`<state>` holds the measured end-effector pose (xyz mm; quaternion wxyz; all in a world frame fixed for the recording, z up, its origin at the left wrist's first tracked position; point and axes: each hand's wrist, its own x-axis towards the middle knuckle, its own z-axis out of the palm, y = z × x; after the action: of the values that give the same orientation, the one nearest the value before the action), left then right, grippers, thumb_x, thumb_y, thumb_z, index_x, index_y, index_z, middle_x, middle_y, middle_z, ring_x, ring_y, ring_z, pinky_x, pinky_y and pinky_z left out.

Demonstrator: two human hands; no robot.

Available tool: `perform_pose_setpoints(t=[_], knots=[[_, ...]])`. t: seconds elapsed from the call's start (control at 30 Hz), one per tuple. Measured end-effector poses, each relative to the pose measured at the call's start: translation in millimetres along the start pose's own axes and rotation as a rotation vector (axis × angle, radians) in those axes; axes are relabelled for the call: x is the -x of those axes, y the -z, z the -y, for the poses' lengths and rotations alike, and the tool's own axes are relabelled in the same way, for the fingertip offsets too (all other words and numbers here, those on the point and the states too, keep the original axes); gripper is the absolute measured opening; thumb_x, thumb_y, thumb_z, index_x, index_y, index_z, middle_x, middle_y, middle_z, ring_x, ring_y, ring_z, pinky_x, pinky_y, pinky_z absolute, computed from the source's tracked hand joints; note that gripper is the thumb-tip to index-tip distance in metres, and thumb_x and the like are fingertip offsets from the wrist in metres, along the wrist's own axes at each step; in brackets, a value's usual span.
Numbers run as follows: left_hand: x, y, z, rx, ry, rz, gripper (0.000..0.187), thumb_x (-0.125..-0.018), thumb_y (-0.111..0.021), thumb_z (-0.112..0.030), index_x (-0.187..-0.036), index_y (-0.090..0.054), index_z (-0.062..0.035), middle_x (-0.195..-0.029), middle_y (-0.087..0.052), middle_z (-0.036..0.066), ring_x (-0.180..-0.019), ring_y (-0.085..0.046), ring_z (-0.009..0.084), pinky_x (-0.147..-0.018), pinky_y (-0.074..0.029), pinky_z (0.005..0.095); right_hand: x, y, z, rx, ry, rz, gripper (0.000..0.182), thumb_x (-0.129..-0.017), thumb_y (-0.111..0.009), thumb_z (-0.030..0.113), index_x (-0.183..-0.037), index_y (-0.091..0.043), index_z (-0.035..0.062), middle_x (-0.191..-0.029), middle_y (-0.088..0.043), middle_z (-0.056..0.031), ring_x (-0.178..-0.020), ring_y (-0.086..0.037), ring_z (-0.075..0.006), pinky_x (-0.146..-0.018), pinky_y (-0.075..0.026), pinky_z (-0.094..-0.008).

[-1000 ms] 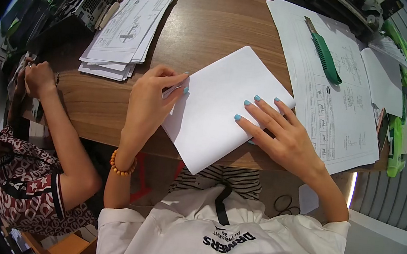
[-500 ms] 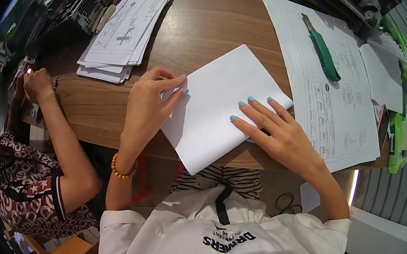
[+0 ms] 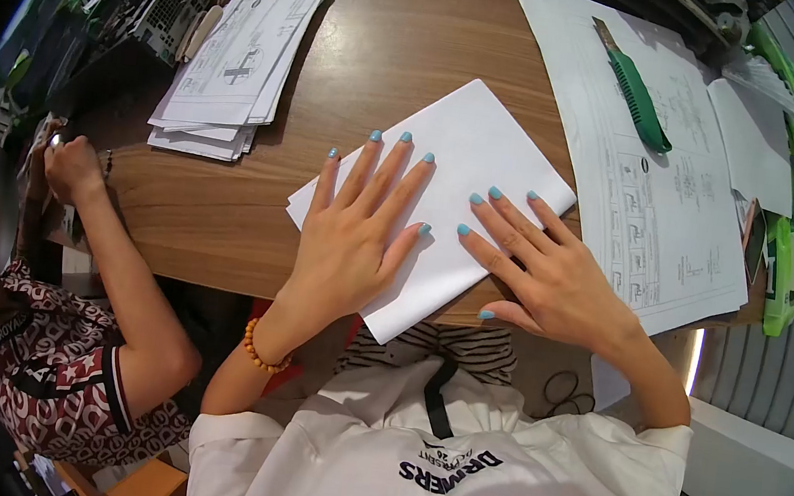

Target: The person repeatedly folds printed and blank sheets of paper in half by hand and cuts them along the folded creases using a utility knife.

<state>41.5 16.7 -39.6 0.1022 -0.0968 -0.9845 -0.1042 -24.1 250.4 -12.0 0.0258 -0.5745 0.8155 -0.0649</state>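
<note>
A white sheet of paper (image 3: 497,142) lies turned at an angle on the wooden table, its lower corner reaching past the front edge. It looks folded, and its visible face is blank. My left hand (image 3: 352,228) is laid flat over the paper's left part, fingers spread and pointing away from me. On the right part rest the fingertips of my right hand (image 3: 551,271), also spread, with the thumb near the paper's lower right edge. Neither hand grips anything. The paper's left corner shows beyond my left fingers.
Large printed drawing sheets (image 3: 652,248) cover the table's right side, with a green utility knife (image 3: 638,94) on them, blade exposed. A stack of printed papers (image 3: 242,64) sits at the back left. Beside me on the left is another person, whose hand (image 3: 73,170) is near the table.
My left hand has let go of the paper's left edge, moved right and flattened onto the sheet with fingers spread. A left corner of paper now shows. My right hand has barely shifted; its thumb now shows.
</note>
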Motion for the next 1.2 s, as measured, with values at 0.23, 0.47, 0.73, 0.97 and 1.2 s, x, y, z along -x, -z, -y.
perform_pose_setpoints(t=[0.23, 0.47, 0.73, 0.97, 1.2], knots=[[-0.3, -9.0, -3.3, 0.063, 0.037, -0.054, 0.057, -0.089, -0.050, -0.036, -0.140, -0.037, -0.0144, -0.147, -0.032, 0.012, -0.134, -0.031, 0.0325, -0.109, -0.020, 0.0525, 3.4, -16.4, 61.8, 0.002, -0.117, -0.033, 0.079, -0.078, -0.056, 0.052, -0.125, -0.046, -0.0103, -0.140, -0.037, -0.0216, -0.133, -0.032, -0.0374, -0.106, -0.019, -0.0618], [-12.1, -47.5, -7.9, 0.206, 0.034, -0.339, 0.057, -0.085, -0.053, -0.042, -0.132, -0.047, -0.0104, -0.142, -0.038, 0.014, -0.134, -0.031, 0.0324, -0.109, -0.017, 0.0558, 0.1, -25.0, 89.2, 0.147, -0.141, 0.029, 0.074, -0.090, -0.039, 0.050, -0.130, -0.040, -0.0115, -0.141, -0.036, -0.0218, -0.134, -0.029, -0.0396, -0.107, -0.015, -0.0635], [-26.6, -72.8, -12.8, 0.165, 0.026, -0.471, 0.056, -0.085, -0.051, -0.044, -0.128, -0.051, -0.0090, -0.141, -0.040, 0.014, -0.137, -0.025, 0.0316, -0.111, -0.003, 0.0583, 0.2, -59.3, 60.8, 0.304, -0.018, -0.284, 0.037, -0.095, -0.047, 0.019, -0.126, -0.051, -0.0017, -0.131, -0.052, -0.0159, -0.123, -0.047, -0.0340, -0.108, -0.021, -0.0604], [-28.3, -74.0, -12.5, 0.179, 0.026, -0.420, 0.055, -0.088, -0.045, -0.043, -0.131, -0.049, -0.0091, -0.145, -0.035, 0.014, -0.139, -0.020, 0.0330, -0.110, -0.001, 0.0599, -4.6, -70.5, 52.4, 0.282, 0.048, -0.465, 0.025, -0.095, -0.045, 0.011, -0.112, -0.064, 0.0092, -0.125, -0.058, -0.0129, -0.119, -0.052, -0.0317, -0.108, -0.019, -0.0624], [-23.9, -69.5, -14.3, 0.157, 0.045, -0.375, 0.055, -0.089, -0.044, -0.045, -0.133, -0.047, -0.0107, -0.144, -0.036, 0.013, -0.138, -0.023, 0.0319, -0.111, -0.003, 0.0584, -6.5, -83.3, 73.8, 0.292, -0.055, -0.562, 0.018, -0.092, -0.055, 0.018, -0.102, -0.069, 0.0185, -0.120, -0.060, -0.0168, -0.115, -0.055, -0.0344, -0.107, -0.006, -0.0647]])
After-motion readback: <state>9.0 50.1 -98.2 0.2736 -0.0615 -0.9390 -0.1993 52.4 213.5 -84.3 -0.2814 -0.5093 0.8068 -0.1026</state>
